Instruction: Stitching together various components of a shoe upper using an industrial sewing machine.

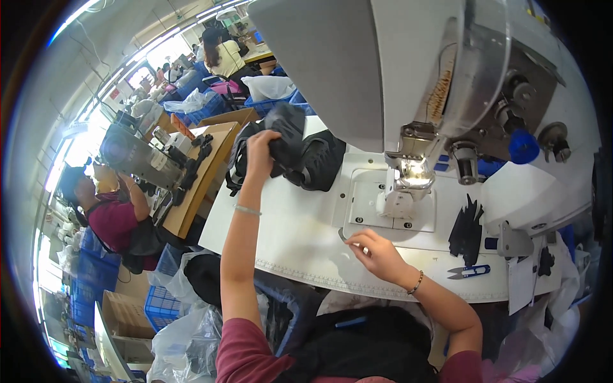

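My left hand (260, 152) is raised over the left side of the white sewing table (300, 236), its fingers closed round a black shoe upper (287, 127) blurred by motion. Beneath and beside it, more dark shoe uppers (321, 163) lie in a pile, one showing laces. Near the table's front, my right hand (378, 256) pinches a small dark curved strip (343, 235) between thumb and fingertips. It is just in front of the lit needle area of the sewing machine (415, 169).
A bundle of black strips (467, 231) and blue-handled thread snips (470, 272) lie on the right of the table. Beside the left edge, another person (118, 217) sits at a second machine (137, 159). Plastic bags (191, 341) and blue crates (161, 306) crowd the floor at lower left.
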### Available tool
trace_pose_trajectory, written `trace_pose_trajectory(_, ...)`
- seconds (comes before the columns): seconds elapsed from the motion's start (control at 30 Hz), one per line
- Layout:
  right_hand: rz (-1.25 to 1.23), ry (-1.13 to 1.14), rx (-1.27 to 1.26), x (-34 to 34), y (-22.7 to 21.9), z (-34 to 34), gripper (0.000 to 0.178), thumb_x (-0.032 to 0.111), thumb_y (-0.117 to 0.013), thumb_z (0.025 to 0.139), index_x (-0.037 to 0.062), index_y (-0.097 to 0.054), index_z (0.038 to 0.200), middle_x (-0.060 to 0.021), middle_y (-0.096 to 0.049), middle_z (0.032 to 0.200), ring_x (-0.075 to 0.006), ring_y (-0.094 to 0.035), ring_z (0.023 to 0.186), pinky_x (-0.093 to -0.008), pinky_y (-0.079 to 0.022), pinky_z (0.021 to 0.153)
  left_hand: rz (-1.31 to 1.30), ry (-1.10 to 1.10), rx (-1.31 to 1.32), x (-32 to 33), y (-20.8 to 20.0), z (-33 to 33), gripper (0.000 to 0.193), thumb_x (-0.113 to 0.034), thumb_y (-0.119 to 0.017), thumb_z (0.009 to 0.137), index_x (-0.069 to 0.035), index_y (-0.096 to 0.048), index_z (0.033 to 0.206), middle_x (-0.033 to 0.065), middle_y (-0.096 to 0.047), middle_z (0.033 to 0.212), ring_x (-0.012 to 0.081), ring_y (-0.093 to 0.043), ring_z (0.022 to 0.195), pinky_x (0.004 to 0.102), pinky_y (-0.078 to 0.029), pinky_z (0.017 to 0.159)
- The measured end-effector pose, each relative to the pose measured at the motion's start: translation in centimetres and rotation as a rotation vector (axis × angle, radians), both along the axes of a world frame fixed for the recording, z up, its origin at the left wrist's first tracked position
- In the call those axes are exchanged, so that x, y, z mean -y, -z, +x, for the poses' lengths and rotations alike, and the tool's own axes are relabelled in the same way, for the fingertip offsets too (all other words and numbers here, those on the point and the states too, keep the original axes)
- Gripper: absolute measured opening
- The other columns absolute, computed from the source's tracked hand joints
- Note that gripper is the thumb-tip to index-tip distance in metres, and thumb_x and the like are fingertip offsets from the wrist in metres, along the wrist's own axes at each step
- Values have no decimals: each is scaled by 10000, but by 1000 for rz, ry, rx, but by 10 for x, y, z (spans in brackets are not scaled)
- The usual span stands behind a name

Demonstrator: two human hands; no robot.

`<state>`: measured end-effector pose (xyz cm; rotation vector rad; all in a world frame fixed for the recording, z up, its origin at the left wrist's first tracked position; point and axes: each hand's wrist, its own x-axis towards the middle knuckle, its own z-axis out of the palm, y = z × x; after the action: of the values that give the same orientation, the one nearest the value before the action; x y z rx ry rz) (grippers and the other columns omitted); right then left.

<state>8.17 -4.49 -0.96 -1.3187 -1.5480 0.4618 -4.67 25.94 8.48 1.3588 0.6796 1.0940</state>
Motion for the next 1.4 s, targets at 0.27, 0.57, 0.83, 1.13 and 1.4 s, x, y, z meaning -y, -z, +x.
trace_pose_trajectory(0.27,-281,-255,-936,-7,-60,-14,567,125,-659,827,-24,-365,1288,-163,-409,1295,-218,-644,875,-258,-517,469,-435,285,452,191,-35,-5,377,-269,-453,911,8,-498,1163,115,-620,1042,245,-610,944,344,-443,907)
trace_pose_trajectory(0.57,-157,-28,-883,24,-76,6,187,133,-588,886,-48,-555,916,-76,-616,731,-157,-643,600,-244,-525,501,252,463,-505,195,-26,26,250,-203,-522,934,-1,-580,799,-22,-451,611,40,-423,598,224,-354,525)
trace_pose_trajectory(0.83,-7,133,-954,16,-85,38,187,115,-580,888,-72,-585,894,-105,-627,757,-159,-630,534,-242,-518,463,337,290,-321,185,-14,91,227,-128,-519,915,81,-602,889,57,-557,619,77,-479,551,250,-384,505)
trace_pose_trajectory(1.13,-28,234,-915,12,-86,38,187,129,-581,888,-45,-627,835,-86,-635,661,-126,-578,435,-208,-440,373,301,312,-239,177,-8,97,178,-49,-498,887,50,-620,804,6,-584,654,45,-465,567,215,-361,493)
trace_pose_trajectory(1.4,-94,338,-956,23,-78,46,202,191,-605,884,-9,-638,882,-35,-606,595,-51,-492,389,-180,-316,354,445,255,-72,177,0,110,101,32,-517,797,19,-537,699,-35,-534,646,44,-437,604,225,-352,524)
